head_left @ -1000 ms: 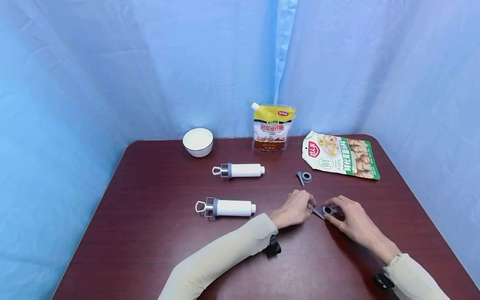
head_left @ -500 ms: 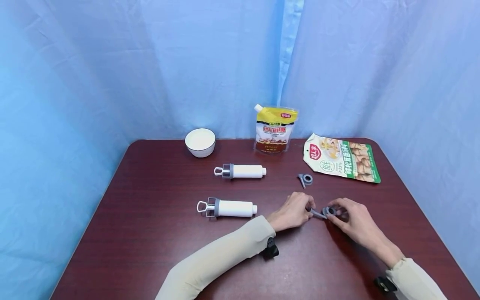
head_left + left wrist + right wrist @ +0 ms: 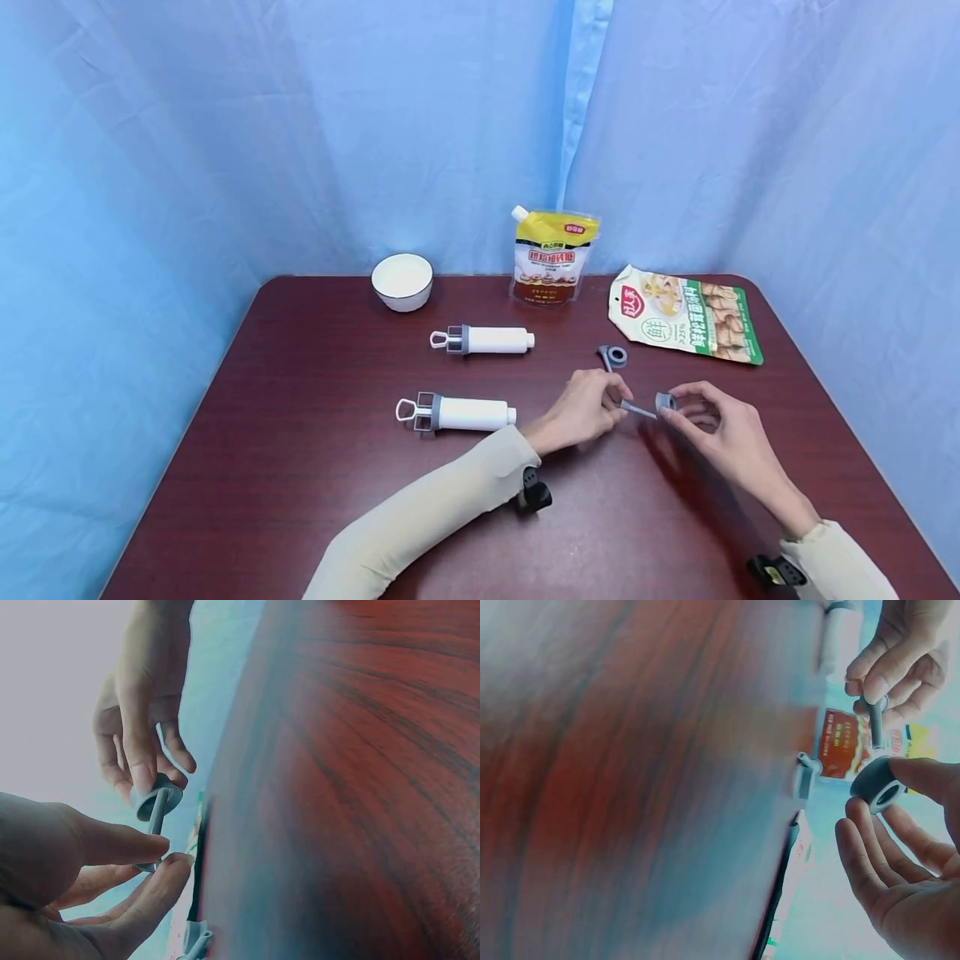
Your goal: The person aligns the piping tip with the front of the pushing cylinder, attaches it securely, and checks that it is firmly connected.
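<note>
In the head view my left hand point(image 3: 588, 408) pinches a slim grey nozzle point(image 3: 639, 409) between thumb and fingertips, its narrow tip pointing right. Facing it, my right hand point(image 3: 723, 425) holds a grey ring cap point(image 3: 665, 403) by its rim with thumb and fingers. Seen from the right wrist, the nozzle point(image 3: 876, 724) points at the ring cap point(image 3: 874, 781) with a small gap between them. A second grey nozzle point(image 3: 604, 357) and ring cap point(image 3: 617, 364) lie on the table just beyond the hands.
Two white syringe-like tubes point(image 3: 498, 340) with grey collars and pull handles lie left of the hands. A white bowl point(image 3: 402, 300), a spouted pouch point(image 3: 551, 258) and a green-white food packet point(image 3: 686, 315) are along the back of the dark table point(image 3: 315, 392). Curtains point(image 3: 450, 125) surround it.
Both hands have risen a little from the tabletop. The ring cap has turned from facing upward to standing on edge, hole toward the right. The nozzle tip still points at it.
</note>
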`<state>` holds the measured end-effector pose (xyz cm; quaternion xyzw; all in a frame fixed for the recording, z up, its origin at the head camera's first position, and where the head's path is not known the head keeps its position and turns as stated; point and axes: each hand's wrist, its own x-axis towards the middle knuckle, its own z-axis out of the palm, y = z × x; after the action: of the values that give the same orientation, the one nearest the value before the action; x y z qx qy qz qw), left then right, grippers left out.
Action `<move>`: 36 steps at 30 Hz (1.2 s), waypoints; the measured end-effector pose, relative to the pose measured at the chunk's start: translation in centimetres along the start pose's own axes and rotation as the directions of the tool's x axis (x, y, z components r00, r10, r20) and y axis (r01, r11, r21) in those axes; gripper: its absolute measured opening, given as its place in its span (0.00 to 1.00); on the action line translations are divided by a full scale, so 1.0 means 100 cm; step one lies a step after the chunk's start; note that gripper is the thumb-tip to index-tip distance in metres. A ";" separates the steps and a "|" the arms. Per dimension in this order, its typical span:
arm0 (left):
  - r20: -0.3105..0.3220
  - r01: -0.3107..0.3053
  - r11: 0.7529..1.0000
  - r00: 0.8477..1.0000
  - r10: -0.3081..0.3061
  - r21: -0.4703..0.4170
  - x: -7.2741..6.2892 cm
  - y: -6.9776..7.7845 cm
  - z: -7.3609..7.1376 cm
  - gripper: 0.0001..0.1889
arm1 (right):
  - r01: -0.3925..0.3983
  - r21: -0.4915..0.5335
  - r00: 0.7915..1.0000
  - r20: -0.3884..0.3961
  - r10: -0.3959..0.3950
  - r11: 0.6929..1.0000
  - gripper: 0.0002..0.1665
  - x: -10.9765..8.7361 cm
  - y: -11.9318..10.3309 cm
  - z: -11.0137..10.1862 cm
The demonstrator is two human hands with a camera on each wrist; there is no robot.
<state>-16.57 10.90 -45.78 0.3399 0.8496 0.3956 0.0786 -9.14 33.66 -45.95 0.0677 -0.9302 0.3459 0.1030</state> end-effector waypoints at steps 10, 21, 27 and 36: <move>-0.059 0.022 0.975 0.998 -0.036 -0.221 -0.010 0.008 -0.017 0.12 | -0.047 0.121 0.999 0.009 0.046 0.992 0.18 -0.002 -0.014 -0.004; -0.041 0.058 0.920 0.996 -0.080 -0.388 -0.019 0.006 -0.026 0.12 | -0.049 0.358 0.998 0.058 0.031 0.932 0.18 -0.001 -0.030 0.004; -0.037 0.091 0.879 0.992 -0.122 -0.468 -0.024 0.005 -0.027 0.12 | -0.030 0.377 0.998 0.059 0.008 0.926 0.18 0.001 -0.034 0.008; 0.022 0.134 0.837 0.989 -0.144 -0.531 -0.030 0.006 -0.031 0.11 | -0.043 0.363 0.997 0.072 0.018 0.931 0.17 0.004 -0.041 0.014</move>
<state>-15.27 7.36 -43.68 0.2386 0.7304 0.6112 0.1897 -8.90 29.67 -44.33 0.0827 -0.8538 0.5114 0.0516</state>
